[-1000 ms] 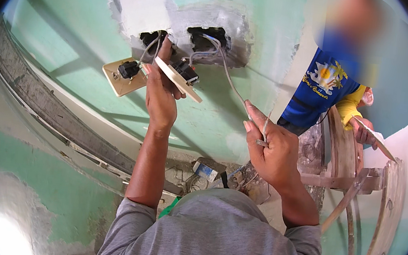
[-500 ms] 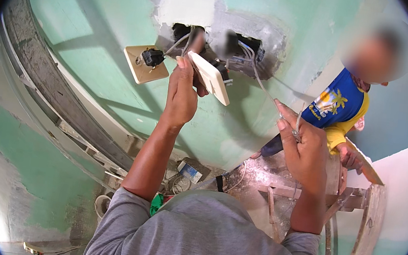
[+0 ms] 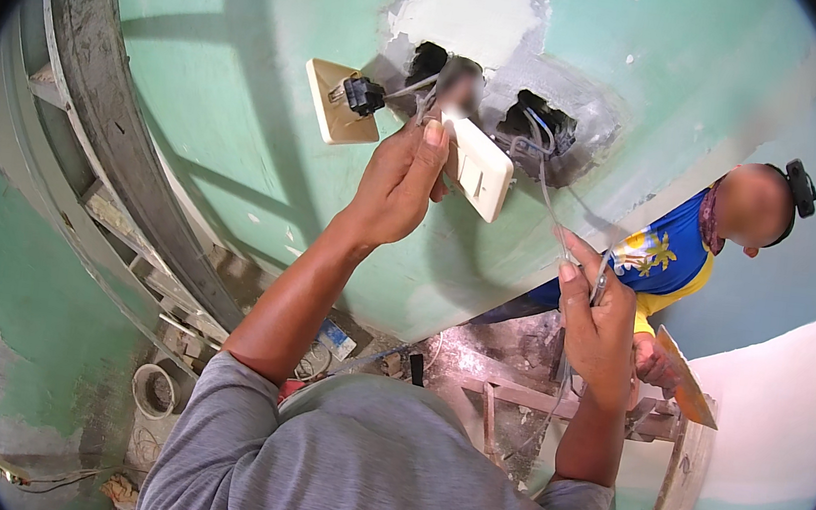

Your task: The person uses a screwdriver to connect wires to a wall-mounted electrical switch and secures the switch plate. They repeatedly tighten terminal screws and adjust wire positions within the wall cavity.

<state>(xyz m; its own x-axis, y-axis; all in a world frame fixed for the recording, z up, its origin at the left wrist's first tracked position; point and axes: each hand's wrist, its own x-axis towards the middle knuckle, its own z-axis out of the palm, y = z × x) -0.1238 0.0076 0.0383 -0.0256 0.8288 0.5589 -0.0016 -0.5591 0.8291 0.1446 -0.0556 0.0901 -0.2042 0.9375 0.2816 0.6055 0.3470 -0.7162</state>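
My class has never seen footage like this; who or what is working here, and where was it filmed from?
No machine: a person works with bare hands. A wide fisheye camera on their head looks down, so straight edges curve near the rim.

The left hand holds a cream switch plate near the green wall. The right hand pinches a grey wire coming from a rough hole. Another cream plate hangs nearby, its black fitting showing.

On the floor below are a blue-and-white box and a round bucket. At right, a co-worker in blue and yellow holds a flat board.
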